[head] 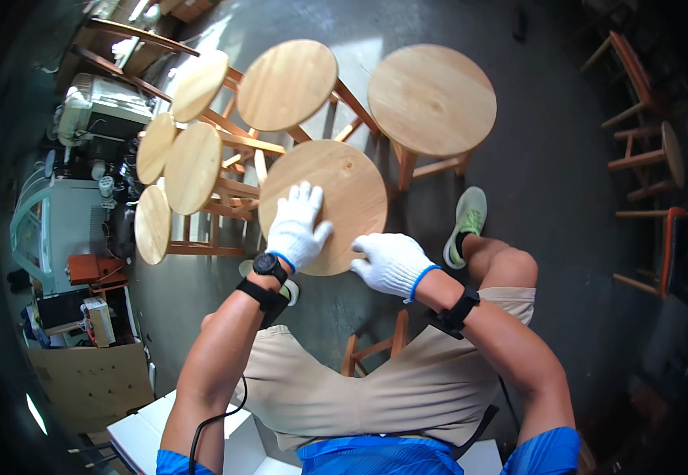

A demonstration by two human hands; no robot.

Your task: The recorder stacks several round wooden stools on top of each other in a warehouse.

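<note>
A round wooden stool seat [344, 178] with a knot near its far edge lies just before my knees. My left hand [297, 228], in a white knitted glove with a blue cuff, rests palm down on the left part of that seat, fingers spread. Over the seat's right edge is my right hand [392, 261], gloved the same way, with its fingers curled. Whether anything sits between those fingertips is hidden. Black straps circle both wrists, and a wristwatch [270, 267] is on the left one.
Farther out stand more round wooden stools, one [433, 101] ahead right, another [287, 86] ahead, several [194, 169] on the left. Stools [647, 157] line the right side. A cardboard sheet [91, 380] and an orange box [97, 270] are at left. An open white carton [154, 427] lies behind.
</note>
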